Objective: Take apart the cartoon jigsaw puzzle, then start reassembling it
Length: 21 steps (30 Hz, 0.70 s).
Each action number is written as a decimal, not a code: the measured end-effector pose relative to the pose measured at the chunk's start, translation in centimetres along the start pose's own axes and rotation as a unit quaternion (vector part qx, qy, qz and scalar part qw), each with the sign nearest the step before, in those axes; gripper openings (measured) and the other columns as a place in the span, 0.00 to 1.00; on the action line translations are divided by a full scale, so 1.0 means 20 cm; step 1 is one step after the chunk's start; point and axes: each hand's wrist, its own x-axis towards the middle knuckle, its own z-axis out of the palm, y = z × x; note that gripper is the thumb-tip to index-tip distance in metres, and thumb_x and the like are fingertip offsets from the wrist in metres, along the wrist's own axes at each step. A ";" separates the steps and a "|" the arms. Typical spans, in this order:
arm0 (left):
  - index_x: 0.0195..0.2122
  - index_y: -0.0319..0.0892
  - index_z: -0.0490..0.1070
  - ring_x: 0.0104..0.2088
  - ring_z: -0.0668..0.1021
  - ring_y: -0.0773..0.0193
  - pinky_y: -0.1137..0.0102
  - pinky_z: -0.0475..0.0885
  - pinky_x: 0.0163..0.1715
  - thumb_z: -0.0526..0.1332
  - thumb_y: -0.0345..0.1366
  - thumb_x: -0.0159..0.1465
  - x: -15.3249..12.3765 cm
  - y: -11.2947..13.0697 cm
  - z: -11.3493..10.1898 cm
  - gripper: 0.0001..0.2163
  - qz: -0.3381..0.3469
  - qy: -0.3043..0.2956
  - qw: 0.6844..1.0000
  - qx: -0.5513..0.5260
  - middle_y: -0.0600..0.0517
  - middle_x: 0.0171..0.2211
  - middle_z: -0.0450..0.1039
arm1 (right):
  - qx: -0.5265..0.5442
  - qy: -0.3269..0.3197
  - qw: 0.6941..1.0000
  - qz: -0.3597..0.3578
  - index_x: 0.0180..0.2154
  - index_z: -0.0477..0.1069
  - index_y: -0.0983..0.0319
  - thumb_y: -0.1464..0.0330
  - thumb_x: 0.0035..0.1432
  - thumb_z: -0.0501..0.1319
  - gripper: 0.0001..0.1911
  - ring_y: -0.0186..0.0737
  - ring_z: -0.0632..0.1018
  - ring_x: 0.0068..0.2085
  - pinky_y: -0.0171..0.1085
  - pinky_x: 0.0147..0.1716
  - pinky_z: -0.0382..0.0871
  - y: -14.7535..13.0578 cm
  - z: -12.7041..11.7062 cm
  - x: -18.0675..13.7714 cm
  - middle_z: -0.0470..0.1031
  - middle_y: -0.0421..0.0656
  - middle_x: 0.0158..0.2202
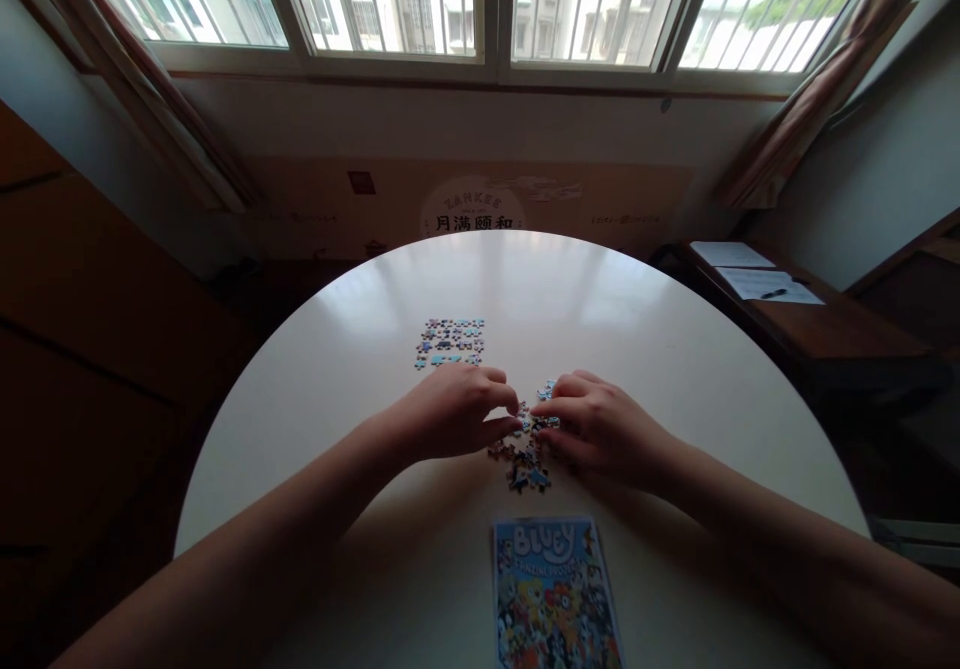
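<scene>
A loose pile of jigsaw puzzle pieces [529, 477] lies on the white round table in front of me. My left hand [465, 411] reaches to the pile's left side, thumb and curled fingers slightly apart at the tips, close to some pieces. On the opposite side, my right hand [600, 424] rests with fingers apart, its fingertips touching pieces in the pile. Whether a small piece sits between any fingertips is too small to make out. Beyond my left hand, more puzzle pieces [454, 334] are laid out in neat rows.
A colourful picture sheet [555, 589] marked "BLUEY" lies near me on the round table [675, 349]. To the right, a brown desk [814, 329] holds papers [769, 285] and a pen. A barred window and curtains are behind the table.
</scene>
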 end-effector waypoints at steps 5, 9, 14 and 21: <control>0.27 0.44 0.75 0.24 0.72 0.67 0.69 0.61 0.23 0.61 0.41 0.65 -0.01 0.07 -0.04 0.12 0.025 -0.028 0.999 0.029 0.53 0.25 0.73 | -0.017 0.007 1.000 0.011 0.44 0.79 0.56 0.64 0.63 0.62 0.09 0.41 0.71 0.41 0.40 0.43 0.63 -0.02 0.01 0.01 0.74 0.44 0.36; 0.27 0.43 0.74 0.23 0.72 0.67 0.68 0.62 0.22 0.60 0.40 0.66 -0.01 0.15 -0.06 0.11 0.059 -0.027 0.997 0.041 0.53 0.25 0.73 | 0.006 0.031 0.999 0.023 0.41 0.79 0.57 0.64 0.62 0.63 0.08 0.42 0.71 0.42 0.41 0.44 0.64 -0.01 0.01 0.01 0.75 0.45 0.37; 0.28 0.43 0.74 0.24 0.73 0.66 0.68 0.63 0.22 0.59 0.38 0.67 -0.03 0.22 -0.10 0.11 0.076 -0.031 0.995 0.050 0.52 0.27 0.74 | 0.153 -0.001 0.984 0.085 0.34 0.78 0.61 0.66 0.60 0.64 0.06 0.36 0.73 0.35 0.36 0.37 0.66 -0.02 -0.02 0.01 0.75 0.42 0.31; 0.40 0.42 0.75 0.28 0.76 0.65 0.69 0.70 0.27 0.61 0.41 0.66 -0.02 0.23 -0.10 0.09 -0.070 0.076 0.990 -0.095 0.49 0.36 0.77 | 0.471 0.004 0.868 0.159 0.35 0.75 0.66 0.58 0.58 0.67 0.16 0.31 0.74 0.30 0.31 0.30 0.69 -0.03 -0.08 0.00 0.76 0.43 0.29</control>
